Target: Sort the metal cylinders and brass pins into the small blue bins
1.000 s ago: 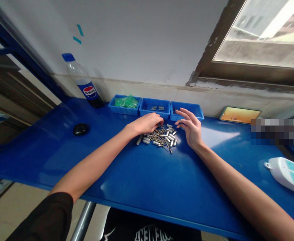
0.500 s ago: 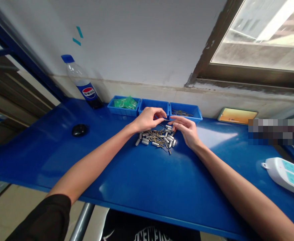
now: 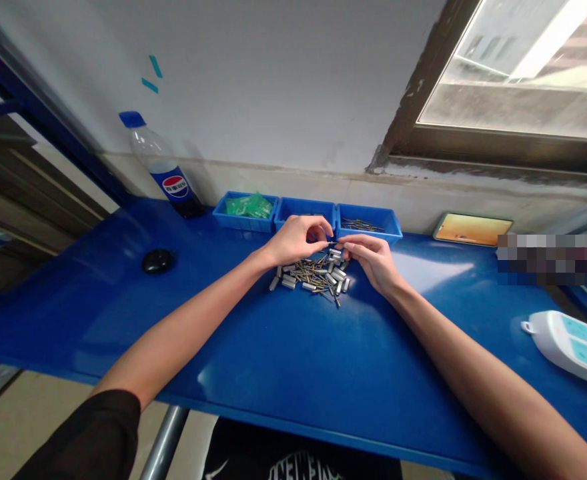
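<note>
My left hand point(image 3: 296, 240) is closed in a pinch, thumb and forefinger meeting at one end of a thin metal rod point(image 3: 331, 243). From the other side, my right hand point(image 3: 373, 259) pinches the rod's opposite end with thumb and fingers together. The rod is small, and its details cannot be made out. Just below both hands, on the blue table point(image 3: 273, 360), lies a loose pile of thin gold-and-dark metal rods point(image 3: 313, 270) mixed with short silver metal blocks point(image 3: 309, 287).
Behind the hands stand three blue bins: the left bin point(image 3: 243, 223) with green plastic packets point(image 3: 249, 205), the middle bin point(image 3: 283, 208) partly hidden, the right bin point(image 3: 392, 230) with thin rods. Around them are a cola bottle point(image 3: 176, 185), a black mouse point(image 3: 157, 261), a phone point(image 3: 473, 229) and a power strip point(image 3: 548, 333).
My right fingers, slightly spread before, have come together on the rod. Both hands have dropped very slightly, and the pile looks the same.
</note>
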The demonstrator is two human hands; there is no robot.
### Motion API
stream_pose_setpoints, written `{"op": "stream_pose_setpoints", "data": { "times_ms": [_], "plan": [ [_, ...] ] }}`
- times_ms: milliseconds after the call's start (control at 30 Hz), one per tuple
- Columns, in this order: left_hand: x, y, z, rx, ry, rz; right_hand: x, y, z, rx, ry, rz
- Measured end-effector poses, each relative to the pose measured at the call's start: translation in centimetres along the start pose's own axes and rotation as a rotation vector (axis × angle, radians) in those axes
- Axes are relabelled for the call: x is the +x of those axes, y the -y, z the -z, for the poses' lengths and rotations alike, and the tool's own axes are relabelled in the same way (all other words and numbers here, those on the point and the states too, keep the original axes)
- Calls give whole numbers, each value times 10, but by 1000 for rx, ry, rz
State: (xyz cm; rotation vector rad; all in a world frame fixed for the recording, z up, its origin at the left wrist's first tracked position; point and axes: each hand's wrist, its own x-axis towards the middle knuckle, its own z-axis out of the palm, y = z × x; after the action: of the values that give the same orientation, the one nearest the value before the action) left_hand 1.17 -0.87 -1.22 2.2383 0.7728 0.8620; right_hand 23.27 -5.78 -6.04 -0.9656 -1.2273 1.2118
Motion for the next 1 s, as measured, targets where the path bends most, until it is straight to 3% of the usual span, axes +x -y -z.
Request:
{"op": "stream_pose_setpoints", "data": {
  "times_ms": [100, 200, 267, 367, 700, 1000],
  "plan": [
    [-1, 5, 3, 205, 47, -17, 0, -1, -1, 6, -94, 45],
    [-3, 13, 6, 413, 187, -42, 0, -1, -2, -9, -201, 105],
    [-4, 18, 5, 486, 277, -59, 0, 0, -2, -38, -214, 120],
    [-5, 22, 2, 535, 319, -65, 0, 1, -2, -42, -204, 112],
    [-5, 18, -1, 481, 286, -46, -2, -3, -1, -13, -159, 122],
    [1, 7, 1, 66, -17, -101, 0, -5, -2, -15, -107, 101]
  ]
}}
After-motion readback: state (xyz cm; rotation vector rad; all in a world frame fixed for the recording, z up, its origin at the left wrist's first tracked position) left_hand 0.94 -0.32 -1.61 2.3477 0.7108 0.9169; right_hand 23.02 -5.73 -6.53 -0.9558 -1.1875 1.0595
